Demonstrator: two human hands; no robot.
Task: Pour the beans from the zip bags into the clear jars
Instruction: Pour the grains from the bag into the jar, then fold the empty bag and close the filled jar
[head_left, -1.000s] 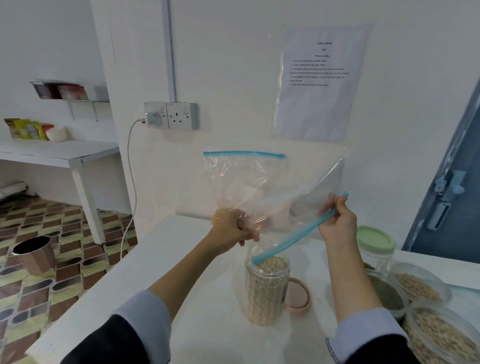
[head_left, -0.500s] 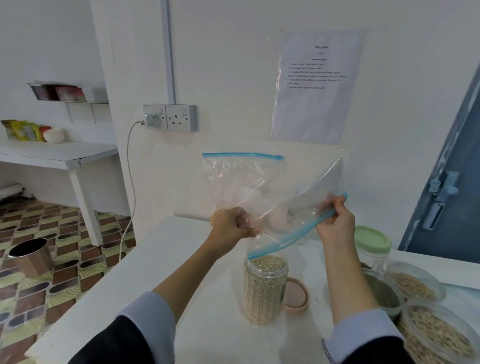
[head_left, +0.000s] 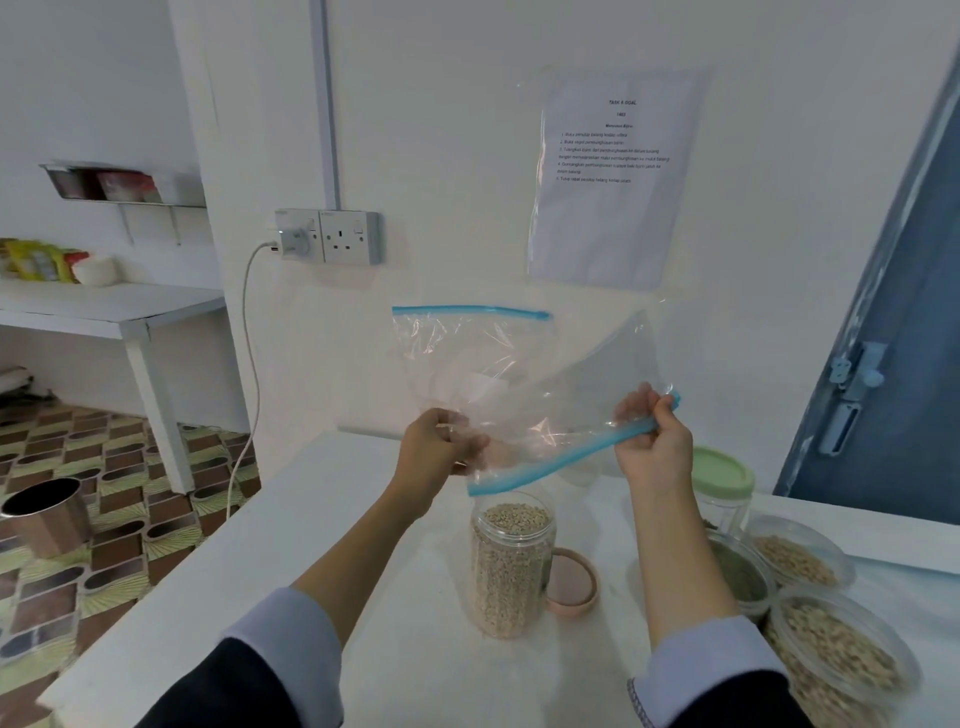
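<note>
Both hands (head_left: 439, 444) (head_left: 655, 441) grip empty zip bag (head_left: 530, 395) edges above full jar (head_left: 511, 566)

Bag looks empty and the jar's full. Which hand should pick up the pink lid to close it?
Right, probably. The pink lid lies just right of the open jar, below the right hand, which only pinches the zip bag by its blue strip. The left hand, gripping the bag's bunched plastic, could keep holding it.

Clear zip bag (head_left: 524, 395) with blue seal, beige beans (head_left: 511, 519), green lid (head_left: 724, 470), brown-patterned floor (head_left: 104, 499)
</note>
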